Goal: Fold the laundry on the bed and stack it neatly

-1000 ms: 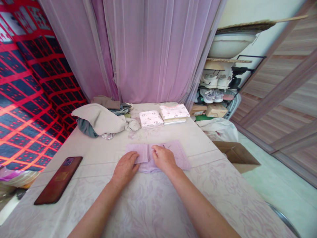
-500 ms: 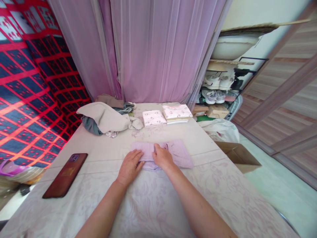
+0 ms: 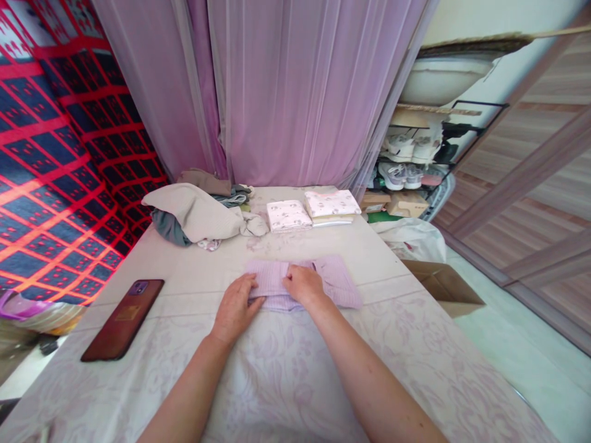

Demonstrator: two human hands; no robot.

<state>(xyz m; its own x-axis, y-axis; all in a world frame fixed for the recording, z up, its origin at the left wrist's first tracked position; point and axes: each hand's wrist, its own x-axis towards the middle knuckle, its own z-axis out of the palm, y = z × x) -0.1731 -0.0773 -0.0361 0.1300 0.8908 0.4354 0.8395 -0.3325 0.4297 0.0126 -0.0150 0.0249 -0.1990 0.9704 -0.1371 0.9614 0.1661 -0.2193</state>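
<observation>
Both hands, left hand (image 3: 235,307) slid nearer, right hand (image 3: 302,285) unmoved on lilac garment (image 3: 337,283)

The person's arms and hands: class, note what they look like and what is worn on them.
Both arms are bare from the picture's lower edge to the wrist: no sleeve shows. The left hand and right hand are bare too, with no gloves. No ring, watch or bracelet can be made out on either.

Lilac ribbed garment (image 3: 335,282), partly folded (left part doubled over), flat on the table, mid-width
</observation>
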